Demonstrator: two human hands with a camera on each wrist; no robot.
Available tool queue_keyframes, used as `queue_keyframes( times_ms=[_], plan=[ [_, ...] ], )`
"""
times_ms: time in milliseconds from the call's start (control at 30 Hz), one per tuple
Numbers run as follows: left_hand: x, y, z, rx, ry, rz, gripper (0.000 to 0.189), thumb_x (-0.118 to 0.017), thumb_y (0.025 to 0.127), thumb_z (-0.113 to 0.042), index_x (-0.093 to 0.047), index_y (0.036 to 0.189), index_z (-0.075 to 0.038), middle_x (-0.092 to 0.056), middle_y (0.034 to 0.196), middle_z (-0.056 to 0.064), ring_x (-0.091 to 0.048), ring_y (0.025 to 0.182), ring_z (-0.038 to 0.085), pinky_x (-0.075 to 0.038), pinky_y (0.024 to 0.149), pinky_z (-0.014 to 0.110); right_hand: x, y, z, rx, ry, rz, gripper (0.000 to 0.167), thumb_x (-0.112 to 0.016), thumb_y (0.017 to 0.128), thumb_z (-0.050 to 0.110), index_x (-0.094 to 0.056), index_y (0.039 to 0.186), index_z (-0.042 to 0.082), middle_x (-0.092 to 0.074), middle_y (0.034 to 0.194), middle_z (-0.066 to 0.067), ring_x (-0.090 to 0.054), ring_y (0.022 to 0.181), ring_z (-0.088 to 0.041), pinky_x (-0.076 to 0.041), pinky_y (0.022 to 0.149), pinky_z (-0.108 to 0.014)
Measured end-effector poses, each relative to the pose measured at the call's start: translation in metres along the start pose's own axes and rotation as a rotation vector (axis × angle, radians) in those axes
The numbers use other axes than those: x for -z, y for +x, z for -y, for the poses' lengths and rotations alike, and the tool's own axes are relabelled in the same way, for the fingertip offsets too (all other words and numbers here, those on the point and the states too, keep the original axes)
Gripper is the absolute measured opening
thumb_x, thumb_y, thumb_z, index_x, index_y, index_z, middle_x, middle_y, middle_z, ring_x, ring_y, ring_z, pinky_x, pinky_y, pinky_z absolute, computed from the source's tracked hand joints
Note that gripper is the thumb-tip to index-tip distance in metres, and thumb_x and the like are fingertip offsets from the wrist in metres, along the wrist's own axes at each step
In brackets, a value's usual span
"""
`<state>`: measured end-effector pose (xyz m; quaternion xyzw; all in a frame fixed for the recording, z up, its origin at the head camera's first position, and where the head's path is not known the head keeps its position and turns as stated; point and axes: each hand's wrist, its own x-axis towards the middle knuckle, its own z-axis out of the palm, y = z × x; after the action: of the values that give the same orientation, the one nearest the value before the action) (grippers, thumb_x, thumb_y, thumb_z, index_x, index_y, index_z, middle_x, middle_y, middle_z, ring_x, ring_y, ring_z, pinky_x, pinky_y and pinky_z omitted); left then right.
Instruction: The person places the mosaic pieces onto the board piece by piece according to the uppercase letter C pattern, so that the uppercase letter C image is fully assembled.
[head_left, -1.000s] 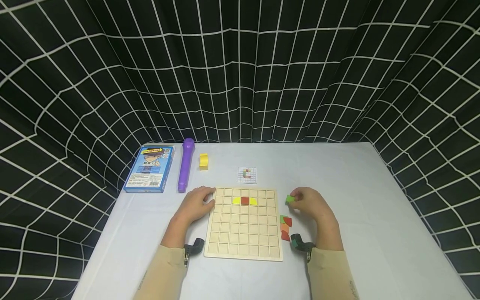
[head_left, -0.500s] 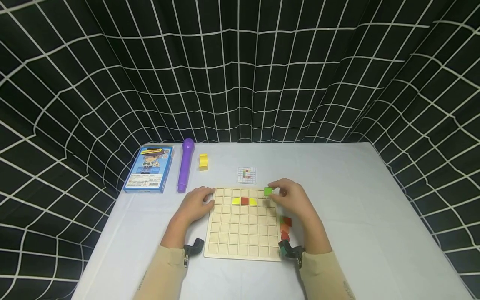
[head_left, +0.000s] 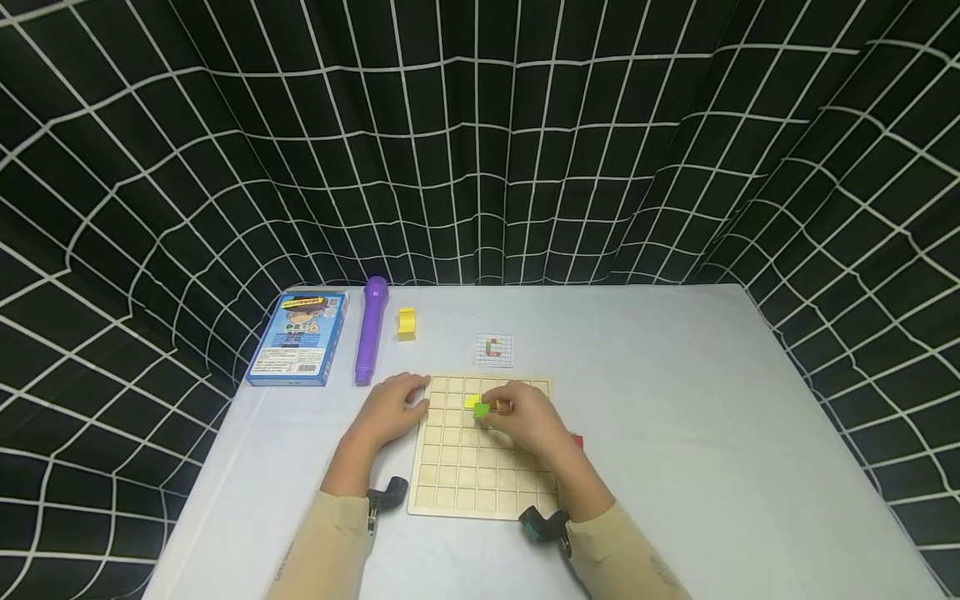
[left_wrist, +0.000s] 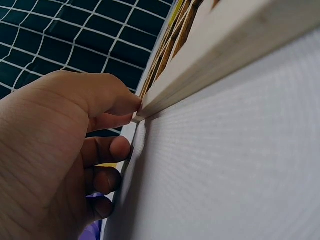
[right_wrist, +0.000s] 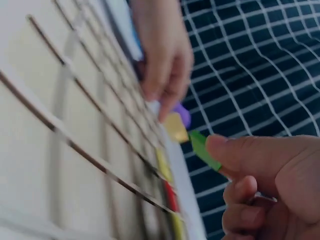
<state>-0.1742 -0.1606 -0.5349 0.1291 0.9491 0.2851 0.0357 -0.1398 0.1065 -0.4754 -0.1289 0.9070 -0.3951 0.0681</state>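
My right hand (head_left: pixel 528 417) pinches a green square tile (head_left: pixel 482 410) between thumb and fingers, above the upper middle of the wooden grid board (head_left: pixel 453 479). In the right wrist view the green tile (right_wrist: pixel 204 150) looks raised off the board. A yellow tile (head_left: pixel 472 401) lies in the grid just left of the held tile; a red tile (right_wrist: pixel 170 196) and another yellow tile (right_wrist: pixel 177 226) show in the same row. At the board's far left corner my left hand (head_left: pixel 390 408) touches the edge with thumb and index finger, its other fingers loosely bent.
A small printed pattern card (head_left: pixel 493 351) lies behind the board. To the back left are a blue box (head_left: pixel 300 337), a purple microphone-shaped stick (head_left: pixel 371 333) and a yellow block (head_left: pixel 407 324). A red tile (head_left: pixel 577 440) peeks out beside my right forearm, which hides other loose tiles.
My right hand has carried the green tile leftward from beside the board to over its upper middle. The left hand has stayed at the corner.
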Motion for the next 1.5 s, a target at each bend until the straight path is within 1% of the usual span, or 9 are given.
queue_keyframes(
  times_ms=[133,300,600,767,833,967,1133,1333,1500],
  plan=[
    [-0.001,0.0,0.0,0.001,0.0,0.003,0.046,-0.067,0.097,-0.028,-0.063,0.14,-0.012,-0.049,0.084,-0.004,-0.046,0.079,0.015,-0.04,0.074,0.036,-0.017,0.0,-0.003,0.018,-0.08,0.019,0.022,-0.082,0.087,0.02,-0.079,0.108,0.014,-0.056,0.079,0.005,-0.047,0.068,-0.011,-0.039,0.06,-0.028],
    [-0.002,0.001,0.0,0.012,-0.003,0.007,0.047,-0.067,0.097,-0.029,-0.063,0.14,-0.013,-0.049,0.084,-0.004,-0.046,0.079,0.014,-0.041,0.074,0.036,-0.03,0.002,-0.005,0.06,-0.153,-0.026,0.022,-0.082,0.085,0.019,-0.08,0.105,0.011,-0.051,0.072,0.004,-0.045,0.064,-0.011,-0.036,0.055,-0.027],
    [-0.001,0.0,-0.003,0.022,0.0,0.003,0.045,-0.067,0.097,-0.029,-0.064,0.139,-0.012,-0.05,0.085,-0.005,-0.047,0.079,0.014,-0.041,0.073,0.035,-0.04,0.004,-0.008,0.036,-0.213,-0.064,0.021,-0.081,0.084,0.014,-0.081,0.104,0.012,-0.055,0.076,0.007,-0.05,0.07,-0.013,-0.042,0.06,-0.03],
    [-0.001,0.001,-0.003,0.021,0.0,0.0,0.045,-0.068,0.097,-0.028,-0.064,0.138,-0.012,-0.05,0.084,-0.005,-0.047,0.079,0.014,-0.041,0.073,0.035,-0.043,0.004,-0.01,0.057,-0.24,-0.1,0.009,-0.085,0.084,0.017,-0.084,0.093,0.015,-0.062,0.08,0.007,-0.055,0.07,-0.01,-0.045,0.059,-0.028],
    [-0.001,0.001,-0.004,0.016,-0.001,0.0,0.045,-0.068,0.097,-0.028,-0.064,0.138,-0.012,-0.05,0.084,-0.004,-0.047,0.078,0.014,-0.041,0.072,0.035,-0.042,0.004,-0.01,0.072,-0.263,-0.094,0.007,-0.085,0.085,0.018,-0.084,0.092,0.017,-0.068,0.085,0.007,-0.061,0.076,-0.011,-0.049,0.063,-0.029],
    [0.0,0.001,-0.004,0.016,-0.004,0.0,0.046,-0.068,0.097,-0.028,-0.063,0.14,-0.012,-0.049,0.083,-0.004,-0.046,0.077,0.014,-0.041,0.072,0.035,-0.029,0.002,-0.006,0.079,-0.244,0.005,0.016,-0.081,0.088,0.02,-0.083,0.103,0.017,-0.066,0.079,0.007,-0.058,0.07,-0.011,-0.046,0.06,-0.029],
    [-0.001,0.001,-0.004,0.024,-0.007,-0.002,0.047,-0.067,0.097,-0.028,-0.063,0.14,-0.012,-0.049,0.083,-0.004,-0.046,0.078,0.014,-0.041,0.073,0.035,0.009,-0.003,-0.007,-0.029,-0.14,0.114,0.023,-0.077,0.091,0.021,-0.079,0.112,0.013,-0.056,0.069,0.004,-0.047,0.06,-0.012,-0.038,0.057,-0.03],
    [-0.001,0.001,-0.002,0.019,-0.009,-0.006,0.047,-0.067,0.097,-0.028,-0.063,0.141,-0.012,-0.05,0.083,-0.004,-0.047,0.077,0.014,-0.041,0.072,0.035,0.056,-0.011,-0.026,-0.239,-0.121,0.146,0.014,-0.08,0.082,0.012,-0.075,0.095,0.01,-0.059,0.078,-0.003,-0.052,0.07,-0.02,-0.043,0.062,-0.034],
    [0.0,0.0,-0.002,0.016,-0.007,-0.008,0.046,-0.067,0.097,-0.028,-0.063,0.14,-0.012,-0.05,0.083,-0.004,-0.047,0.077,0.014,-0.041,0.072,0.035,0.071,-0.018,-0.044,-0.392,-0.164,0.207,0.014,-0.081,0.075,0.004,-0.069,0.08,0.007,-0.06,0.077,-0.005,-0.053,0.072,-0.021,-0.044,0.063,-0.034]
  ],
)
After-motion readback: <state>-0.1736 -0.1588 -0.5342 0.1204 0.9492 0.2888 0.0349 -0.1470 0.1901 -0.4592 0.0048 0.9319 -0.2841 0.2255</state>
